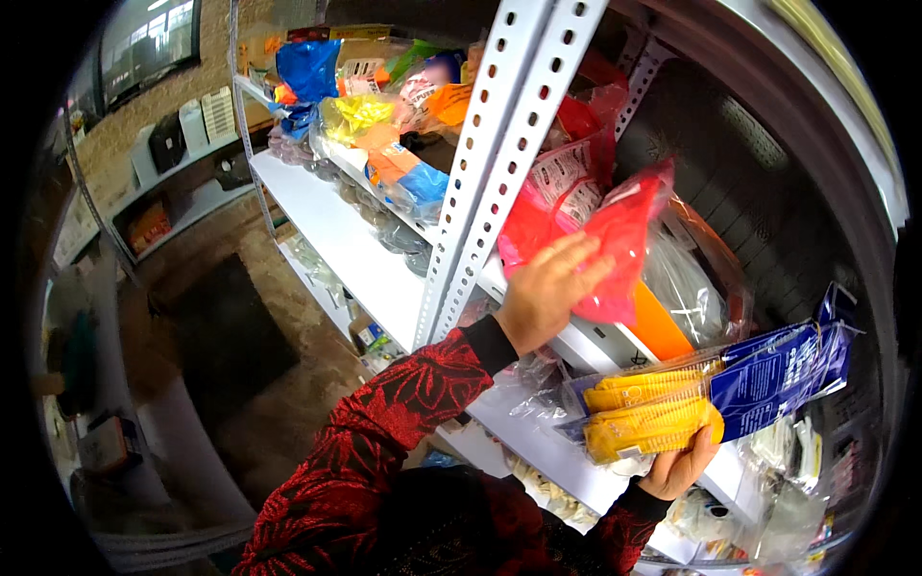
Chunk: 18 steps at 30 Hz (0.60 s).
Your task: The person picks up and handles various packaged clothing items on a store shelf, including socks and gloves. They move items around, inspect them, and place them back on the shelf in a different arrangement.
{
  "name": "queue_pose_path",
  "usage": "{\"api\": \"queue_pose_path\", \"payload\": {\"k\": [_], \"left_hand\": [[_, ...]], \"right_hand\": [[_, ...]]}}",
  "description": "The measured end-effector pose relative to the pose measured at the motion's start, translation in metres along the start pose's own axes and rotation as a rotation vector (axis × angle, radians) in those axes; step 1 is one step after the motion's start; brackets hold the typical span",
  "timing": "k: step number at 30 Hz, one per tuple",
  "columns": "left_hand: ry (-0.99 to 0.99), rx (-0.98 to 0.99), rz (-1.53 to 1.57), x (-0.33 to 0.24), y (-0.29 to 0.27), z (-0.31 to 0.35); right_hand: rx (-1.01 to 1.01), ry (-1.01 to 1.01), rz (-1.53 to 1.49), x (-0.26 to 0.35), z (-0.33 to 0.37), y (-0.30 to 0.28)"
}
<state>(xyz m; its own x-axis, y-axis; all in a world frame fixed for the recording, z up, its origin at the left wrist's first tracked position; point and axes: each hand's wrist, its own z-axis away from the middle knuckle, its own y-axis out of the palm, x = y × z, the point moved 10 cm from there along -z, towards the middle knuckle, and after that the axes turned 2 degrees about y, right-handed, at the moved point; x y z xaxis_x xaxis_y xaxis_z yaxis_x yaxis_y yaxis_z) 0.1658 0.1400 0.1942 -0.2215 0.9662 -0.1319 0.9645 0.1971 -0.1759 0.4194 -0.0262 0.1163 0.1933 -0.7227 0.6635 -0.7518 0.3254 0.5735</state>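
Note:
My left hand (552,288) lies with fingers stretched out against a shiny red plastic packet (629,245) on the shelf. Its fingertips rest on the packet's surface and do not wrap round it. In my right hand (680,466) is a long yellow and blue plastic packet (768,379), gripped at its lower edge. Ribbed yellow contents, which look like gloves, show through its clear end. Another red packet with white labels (567,182) sits just behind my left hand. Beside the red packets lies a clear plastic bag (684,288) next to an orange piece (663,322).
A perforated metal post (485,182) stands close to my left hand. Left of it, a white shelf (331,216) runs below a row of colourful bagged goods (408,173). More packets (792,451) fill the lower right. A dark mat (230,331) lies on the floor.

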Motion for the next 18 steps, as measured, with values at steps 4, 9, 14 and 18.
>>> {"api": "queue_pose_path", "payload": {"k": [4, 9, 14, 18], "left_hand": [[0.096, 0.031, -0.017, -0.010, 0.009, 0.008], [0.246, -0.053, 0.010, -0.020, -0.002, 0.011], [0.291, -0.080, 0.001, -0.029, -0.006, 0.013], [0.299, -0.124, -0.009, -0.032, -0.009, 0.016]], "right_hand": [[-0.001, 0.023, 0.060, -0.001, -0.004, -0.007], [-0.057, -0.003, 0.156, 0.001, -0.003, -0.007], [-0.103, 0.005, 0.226, 0.007, 0.001, -0.006], [-0.085, -0.008, 0.260, 0.007, 0.001, 0.008]]}}
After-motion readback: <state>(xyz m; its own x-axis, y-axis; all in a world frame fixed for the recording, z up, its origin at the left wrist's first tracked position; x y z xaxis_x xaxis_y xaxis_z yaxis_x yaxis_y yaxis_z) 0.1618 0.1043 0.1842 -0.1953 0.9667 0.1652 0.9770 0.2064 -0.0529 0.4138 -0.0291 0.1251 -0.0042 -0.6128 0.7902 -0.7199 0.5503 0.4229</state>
